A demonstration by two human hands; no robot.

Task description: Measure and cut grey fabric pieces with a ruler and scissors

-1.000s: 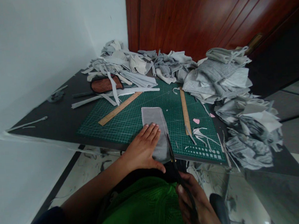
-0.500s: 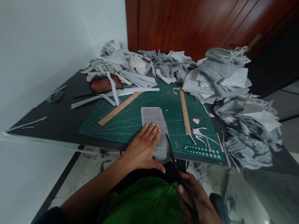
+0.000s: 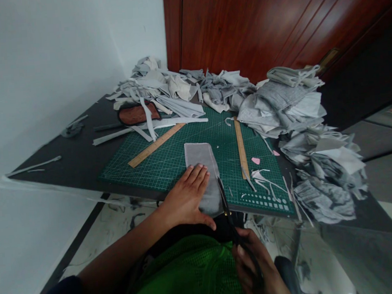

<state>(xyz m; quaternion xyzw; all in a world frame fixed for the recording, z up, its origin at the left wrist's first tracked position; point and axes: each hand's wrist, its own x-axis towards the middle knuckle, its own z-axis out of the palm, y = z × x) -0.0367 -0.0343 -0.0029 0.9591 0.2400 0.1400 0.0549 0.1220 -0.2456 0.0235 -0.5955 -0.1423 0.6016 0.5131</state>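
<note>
A grey piece of fabric (image 3: pixel 199 155) with a pale stitched line along its edge lies on the green cutting mat (image 3: pixel 171 171), its near end at the table's front edge. My left hand (image 3: pixel 189 194) presses flat on it, fingers stretched out and thumb spread toward me. Dark scissors (image 3: pixel 226 214) are in my right hand (image 3: pixel 254 264), fingers wrapped round the handles. Their blades point away from me along the fabric's right edge, the tips touching or very near it. Whether the blades are apart cannot be made out.
Two wooden rulers (image 3: pixel 157 145) (image 3: pixel 241 148) lie on the mat. Thin offcuts (image 3: pixel 265 180) and pink scraps (image 3: pixel 255 160) are at its right. Heaps of grey cloth (image 3: pixel 280 101) line the back and right of the table. A brown, dark-edged oval piece (image 3: pixel 136 114) lies back left.
The scissors have shifted very slightly toward me along the fabric's right edge. My left hand stays in place on the fabric. The whole view has moved a little.
</note>
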